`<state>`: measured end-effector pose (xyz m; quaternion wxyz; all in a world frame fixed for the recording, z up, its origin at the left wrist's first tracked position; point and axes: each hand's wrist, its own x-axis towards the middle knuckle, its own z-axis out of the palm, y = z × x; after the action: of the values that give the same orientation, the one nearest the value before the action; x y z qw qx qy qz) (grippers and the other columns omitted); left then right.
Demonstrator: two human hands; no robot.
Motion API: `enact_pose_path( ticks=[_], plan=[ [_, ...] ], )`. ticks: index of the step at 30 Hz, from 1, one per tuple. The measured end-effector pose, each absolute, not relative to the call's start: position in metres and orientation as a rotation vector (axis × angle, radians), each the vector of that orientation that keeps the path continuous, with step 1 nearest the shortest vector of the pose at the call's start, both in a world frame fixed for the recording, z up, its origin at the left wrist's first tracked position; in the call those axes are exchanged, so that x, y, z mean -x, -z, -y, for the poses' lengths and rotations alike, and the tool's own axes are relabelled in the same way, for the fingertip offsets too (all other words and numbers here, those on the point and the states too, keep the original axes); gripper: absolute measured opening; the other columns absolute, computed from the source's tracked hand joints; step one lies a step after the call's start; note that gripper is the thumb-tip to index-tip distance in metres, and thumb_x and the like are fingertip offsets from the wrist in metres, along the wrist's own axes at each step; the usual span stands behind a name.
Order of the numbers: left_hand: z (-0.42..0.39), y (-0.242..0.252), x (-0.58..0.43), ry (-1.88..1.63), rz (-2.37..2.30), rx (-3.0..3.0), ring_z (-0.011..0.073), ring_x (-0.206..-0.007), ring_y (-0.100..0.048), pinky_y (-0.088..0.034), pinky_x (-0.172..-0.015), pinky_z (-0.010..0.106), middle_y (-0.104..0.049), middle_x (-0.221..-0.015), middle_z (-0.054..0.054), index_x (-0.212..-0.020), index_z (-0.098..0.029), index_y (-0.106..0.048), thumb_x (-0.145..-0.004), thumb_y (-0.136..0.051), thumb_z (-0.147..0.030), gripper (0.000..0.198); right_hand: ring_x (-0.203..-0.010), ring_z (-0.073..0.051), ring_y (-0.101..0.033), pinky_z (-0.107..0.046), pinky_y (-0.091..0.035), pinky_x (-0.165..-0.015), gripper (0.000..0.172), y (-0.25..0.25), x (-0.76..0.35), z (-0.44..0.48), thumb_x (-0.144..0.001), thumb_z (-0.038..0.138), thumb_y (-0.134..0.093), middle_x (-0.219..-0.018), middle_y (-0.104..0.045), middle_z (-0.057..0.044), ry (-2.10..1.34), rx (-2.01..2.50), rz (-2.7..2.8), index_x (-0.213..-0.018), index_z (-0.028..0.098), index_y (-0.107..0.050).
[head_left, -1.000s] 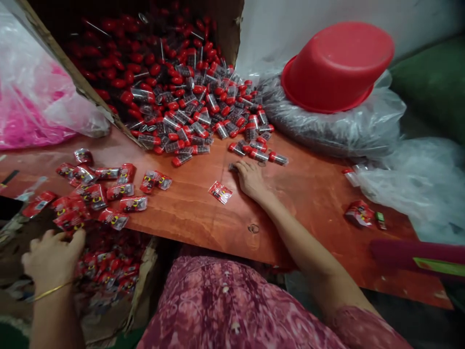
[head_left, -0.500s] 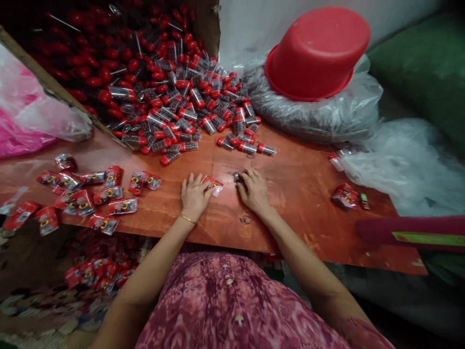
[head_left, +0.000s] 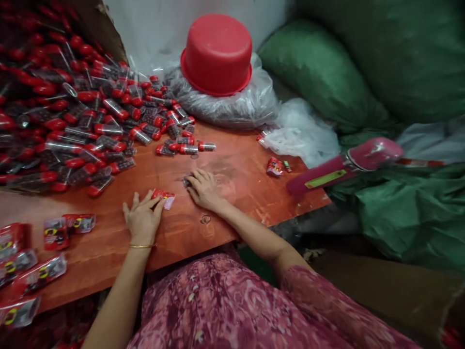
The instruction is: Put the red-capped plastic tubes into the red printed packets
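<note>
My left hand [head_left: 141, 222], with a gold-coloured bangle at the wrist, rests on the table. Its thumb and index finger hold the edge of a small red printed card [head_left: 168, 200], while the other fingers are spread. To the right of the card, my right hand [head_left: 205, 190] is bent over the tabletop. Its fingertips are closed on a small dark, clear-sided container [head_left: 186, 182], mostly hidden by the fingers. A heap of clear tubes with red caps [head_left: 109, 130] and dark contents lies beyond my left hand. Red printed packets [head_left: 39, 272] lie to its left.
An upturned red tub [head_left: 218, 53] sits on a filled plastic bag [head_left: 225, 109] at the back. A pink flask [head_left: 341, 167] lies near the table's right end, by a crumpled red packet [head_left: 274, 166]. Green sacks [head_left: 319, 72] stand behind.
The view has turned to the right, so everything appears shifted left and more of the flask and green sacks shows. Both hands keep nearly the same places on the table.
</note>
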<state>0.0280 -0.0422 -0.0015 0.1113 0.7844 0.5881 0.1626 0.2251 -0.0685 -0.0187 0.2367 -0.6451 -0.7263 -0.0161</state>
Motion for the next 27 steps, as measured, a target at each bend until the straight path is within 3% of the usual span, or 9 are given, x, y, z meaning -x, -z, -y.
enact_pose_path(
  ticks=[10,14,19,22,27],
  plan=[
    [0.04,0.008,-0.03,-0.836,-1.683,-2.08,0.0303,-0.118,-0.052,-0.02,-0.106,0.054,-0.068,-0.109,0.007,-0.079,-0.025,-0.072,-0.077,-0.055,-0.03,0.018,-0.114,-0.024,-0.048,-0.041,-0.032,-0.096,0.025,0.011,-0.215,0.083,-0.087,0.025,-0.045,-0.117,-0.061,-0.012,-0.022,1.627,1.831,-0.1,0.016,-0.064],
    [0.051,-0.006,-0.026,-1.05,-1.674,-1.928,0.0275,-0.118,-0.052,-0.023,-0.105,0.053,-0.065,-0.113,0.01,-0.083,-0.023,-0.072,-0.078,-0.057,-0.032,0.018,-0.087,-0.019,-0.058,-0.034,-0.043,-0.082,0.024,-0.001,-0.186,0.094,-0.087,0.033,-0.045,-0.091,-0.067,-0.007,-0.449,1.453,1.561,-0.09,0.017,-0.064],
    [0.067,-0.025,-0.032,-1.13,-1.564,-1.948,0.0254,-0.119,-0.052,-0.023,-0.106,0.053,-0.063,-0.117,0.01,-0.083,-0.024,-0.071,-0.079,-0.058,-0.03,0.016,-0.065,-0.013,-0.055,-0.026,-0.045,-0.063,0.025,-0.012,-0.157,0.086,-0.079,0.042,-0.054,-0.07,-0.06,0.0,-1.022,1.253,1.129,-0.076,0.018,-0.059],
    [0.071,-0.025,-0.034,-1.151,-1.538,-1.924,0.0258,-0.119,-0.052,-0.023,-0.106,0.053,-0.063,-0.116,0.01,-0.081,-0.023,-0.071,-0.079,-0.058,-0.03,0.015,-0.06,-0.011,-0.051,-0.025,-0.043,-0.06,0.024,-0.013,-0.154,0.081,-0.075,0.042,-0.057,-0.064,-0.057,0.002,-1.065,1.213,1.034,-0.068,0.018,-0.058],
    [0.071,-0.02,-0.032,-1.199,-1.52,-1.809,0.0256,-0.117,-0.053,-0.023,-0.106,0.053,-0.065,-0.114,0.01,-0.081,-0.023,-0.071,-0.079,-0.058,-0.03,0.014,-0.062,-0.011,-0.051,-0.023,-0.043,-0.06,0.021,-0.011,-0.157,0.082,-0.068,0.038,-0.065,-0.069,-0.057,0.003,-0.954,1.236,0.909,-0.076,0.02,-0.056]
  ],
)
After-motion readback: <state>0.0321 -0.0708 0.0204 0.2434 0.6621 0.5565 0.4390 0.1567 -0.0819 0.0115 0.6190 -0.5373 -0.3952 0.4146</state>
